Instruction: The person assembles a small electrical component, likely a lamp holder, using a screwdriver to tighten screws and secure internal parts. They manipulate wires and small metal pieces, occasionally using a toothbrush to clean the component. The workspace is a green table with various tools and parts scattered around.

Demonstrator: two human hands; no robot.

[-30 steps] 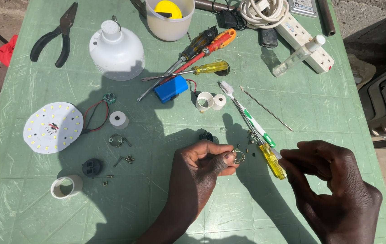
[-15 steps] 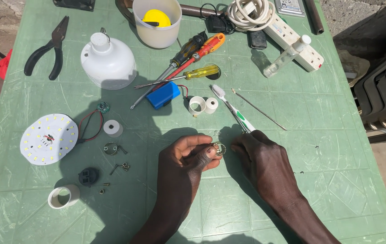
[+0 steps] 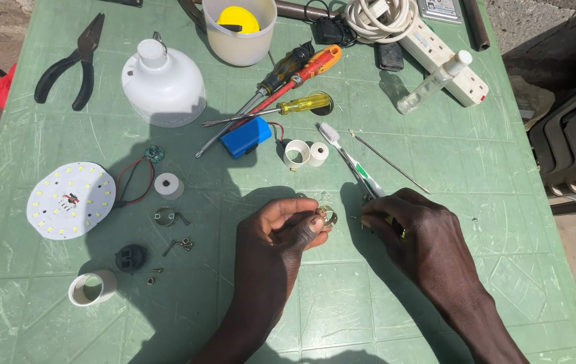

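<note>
Your left hand (image 3: 281,232) has its grip closed, thumb and fingertips pinching a small brass-coloured metal ring (image 3: 328,216) just below the middle of the frame. Your right hand (image 3: 417,232) lies beside it, fingers curled over the yellow-handled tool (image 3: 401,232), of which only a sliver shows, so how firmly that grip is closed cannot be told.

Everything rests on a pale green plastic surface (image 3: 517,222) moulded in squares and scratched all over, in hard sunlight, with your shadow across its lower middle. At left lies a round white LED board (image 3: 71,199) with red and black wires (image 3: 134,180), a white bulb dome (image 3: 162,82) above it, and black-handled pliers (image 3: 72,62) at upper left. A small white ring (image 3: 92,288), a black round part (image 3: 130,257) and loose screws (image 3: 181,245) sit at lower left.

Along the top stand a translucent cup (image 3: 240,30) with something yellow inside, several screwdrivers (image 3: 294,74) with orange, dark and yellow handles, and a white power strip (image 3: 436,50) with coiled cable. A blue block (image 3: 246,137), two short white tubes (image 3: 305,154) and a green-and-white toothbrush (image 3: 352,162) lie near the centre.

Beyond the right edge are stacked dark plastic chairs (image 3: 571,148) on bare ground; at far left, a red scrap (image 3: 1,86).
</note>
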